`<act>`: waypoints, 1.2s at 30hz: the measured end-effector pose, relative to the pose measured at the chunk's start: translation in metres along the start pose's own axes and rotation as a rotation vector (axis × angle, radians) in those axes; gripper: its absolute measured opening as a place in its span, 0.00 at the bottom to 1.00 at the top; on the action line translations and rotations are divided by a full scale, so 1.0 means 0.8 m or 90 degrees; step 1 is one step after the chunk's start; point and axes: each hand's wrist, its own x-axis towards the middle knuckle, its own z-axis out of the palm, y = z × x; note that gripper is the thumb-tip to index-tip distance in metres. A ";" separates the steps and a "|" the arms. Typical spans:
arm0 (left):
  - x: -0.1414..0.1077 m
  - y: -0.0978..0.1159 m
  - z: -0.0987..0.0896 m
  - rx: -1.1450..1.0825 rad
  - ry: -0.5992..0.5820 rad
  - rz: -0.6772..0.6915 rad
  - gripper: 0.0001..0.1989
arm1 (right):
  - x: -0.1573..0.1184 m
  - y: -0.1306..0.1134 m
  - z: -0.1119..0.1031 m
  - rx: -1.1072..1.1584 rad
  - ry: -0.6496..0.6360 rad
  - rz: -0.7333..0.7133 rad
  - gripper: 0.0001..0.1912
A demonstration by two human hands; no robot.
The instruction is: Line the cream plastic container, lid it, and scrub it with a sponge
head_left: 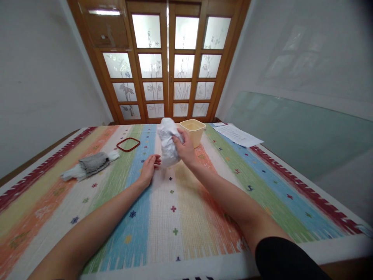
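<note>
A crumpled white bundle (pixel 168 146), cloth or thin plastic, is held upright above the table in my right hand (pixel 184 146), with the thumb across its near side. What is inside the bundle, if anything, is hidden. My left hand (pixel 150 168) is low, just left of the bundle's lower end, its fingers loosely extended and holding nothing. Right behind my right hand stands a cream square tub (pixel 192 126), its front partly covered by that hand. Farther left lies a dark red frame with rounded corners (pixel 128 144).
A folded grey cloth (pixel 93 163) with a dark edge lies on crumpled white material (pixel 70 173) at the left. Printed papers (pixel 238 136) rest at the far right. A striped cloth (pixel 163 233) covers the table; a glass panel (pixel 291 132) leans along the right wall.
</note>
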 end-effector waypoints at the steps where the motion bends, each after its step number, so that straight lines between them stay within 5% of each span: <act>1: 0.000 -0.001 -0.001 0.007 -0.016 -0.011 0.18 | 0.024 0.006 -0.022 -0.020 0.042 -0.013 0.21; 5: -0.004 -0.002 0.003 0.031 -0.086 -0.031 0.17 | 0.109 0.067 -0.147 -0.198 0.283 -0.059 0.24; 8: -0.007 -0.003 0.009 0.054 -0.132 -0.026 0.15 | 0.133 0.129 -0.242 -0.357 0.384 0.054 0.25; 13: -0.012 -0.003 0.013 0.114 -0.197 -0.016 0.13 | 0.109 0.198 -0.325 -0.572 0.174 0.287 0.25; 21: -0.012 0.002 0.013 0.150 -0.230 -0.010 0.12 | 0.080 0.244 -0.346 -0.722 -0.217 0.261 0.26; 29: -0.016 0.010 0.015 0.180 -0.241 -0.003 0.11 | 0.027 0.212 -0.312 -0.819 -0.175 0.063 0.28; 36: -0.014 0.007 0.016 0.169 -0.244 -0.006 0.12 | 0.004 0.236 -0.323 -0.831 -0.227 0.101 0.30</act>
